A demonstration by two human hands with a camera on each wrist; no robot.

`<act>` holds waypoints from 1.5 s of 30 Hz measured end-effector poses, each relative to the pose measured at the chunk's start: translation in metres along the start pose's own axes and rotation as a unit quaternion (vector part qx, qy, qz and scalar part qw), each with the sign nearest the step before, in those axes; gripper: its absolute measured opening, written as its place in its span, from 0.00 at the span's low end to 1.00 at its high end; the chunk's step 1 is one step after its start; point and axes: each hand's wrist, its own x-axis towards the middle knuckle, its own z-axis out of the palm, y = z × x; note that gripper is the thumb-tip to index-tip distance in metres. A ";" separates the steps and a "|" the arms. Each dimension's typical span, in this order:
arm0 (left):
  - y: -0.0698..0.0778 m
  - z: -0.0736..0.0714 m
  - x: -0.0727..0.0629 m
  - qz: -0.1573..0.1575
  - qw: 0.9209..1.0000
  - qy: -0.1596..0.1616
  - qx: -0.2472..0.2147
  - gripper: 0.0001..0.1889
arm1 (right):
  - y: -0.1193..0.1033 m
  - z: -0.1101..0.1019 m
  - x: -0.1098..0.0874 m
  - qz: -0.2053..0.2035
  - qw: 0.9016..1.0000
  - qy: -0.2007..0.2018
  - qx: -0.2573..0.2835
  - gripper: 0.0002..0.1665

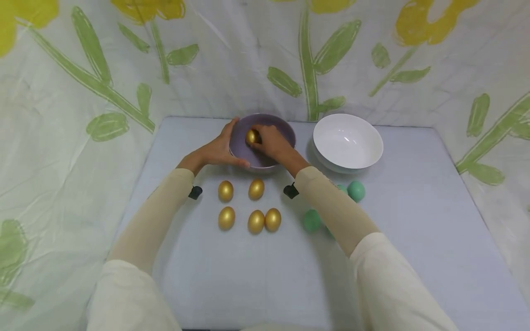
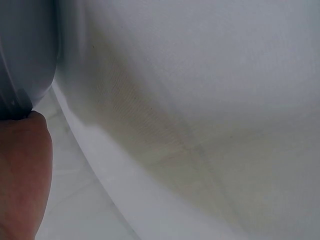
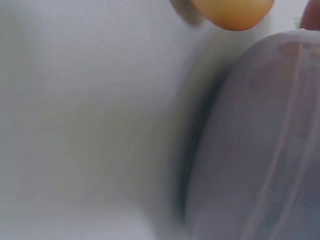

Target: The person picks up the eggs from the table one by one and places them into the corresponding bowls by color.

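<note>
My left hand (image 1: 216, 150) holds the purple bowl (image 1: 278, 123) from its left side, thumb along the near rim and fingers toward the far edge. Inside that bowl, my right hand (image 1: 271, 140) pinches a golden egg (image 1: 250, 136) low over the bottom. A fingertip (image 2: 35, 120) touches the bowl's edge in the left wrist view. The right wrist view catches the bowl's outer wall (image 3: 240, 150), with part of a golden egg (image 3: 232, 12) on the table beside it. Several golden eggs (image 1: 256, 189) lie on the table in front of the bowl, between my forearms.
To the right of the purple bowl stands a white bowl (image 1: 348, 138). Several green eggs (image 1: 356, 191) lie around my right forearm, some partly hidden by the sleeve (image 1: 335, 207). A flower-printed sheet (image 1: 232, 82) hangs behind the table's far edge.
</note>
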 end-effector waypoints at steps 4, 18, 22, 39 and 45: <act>0.001 0.002 0.002 0.004 1.000 0.001 0.000 0.79 | -0.002 -0.013 -0.014 -0.001 1.000 0.021 0.022 0.38; -0.001 0.000 -0.001 0.002 1.000 0.014 0.007 0.80 | -0.024 -0.053 -0.136 -0.077 0.990 0.086 0.084 0.40; 0.000 0.000 -0.001 -0.004 1.000 0.009 0.003 0.78 | -0.030 -0.038 -0.176 -0.073 0.992 0.051 0.090 0.44; 0.002 0.002 0.002 -0.009 1.000 0.001 -0.004 0.79 | -0.047 0.037 -0.251 -0.009 0.998 -0.001 0.060 0.34; 0.004 0.002 0.001 -0.013 1.000 0.003 -0.001 0.79 | -0.041 0.032 -0.247 -0.023 0.997 -0.003 0.069 0.32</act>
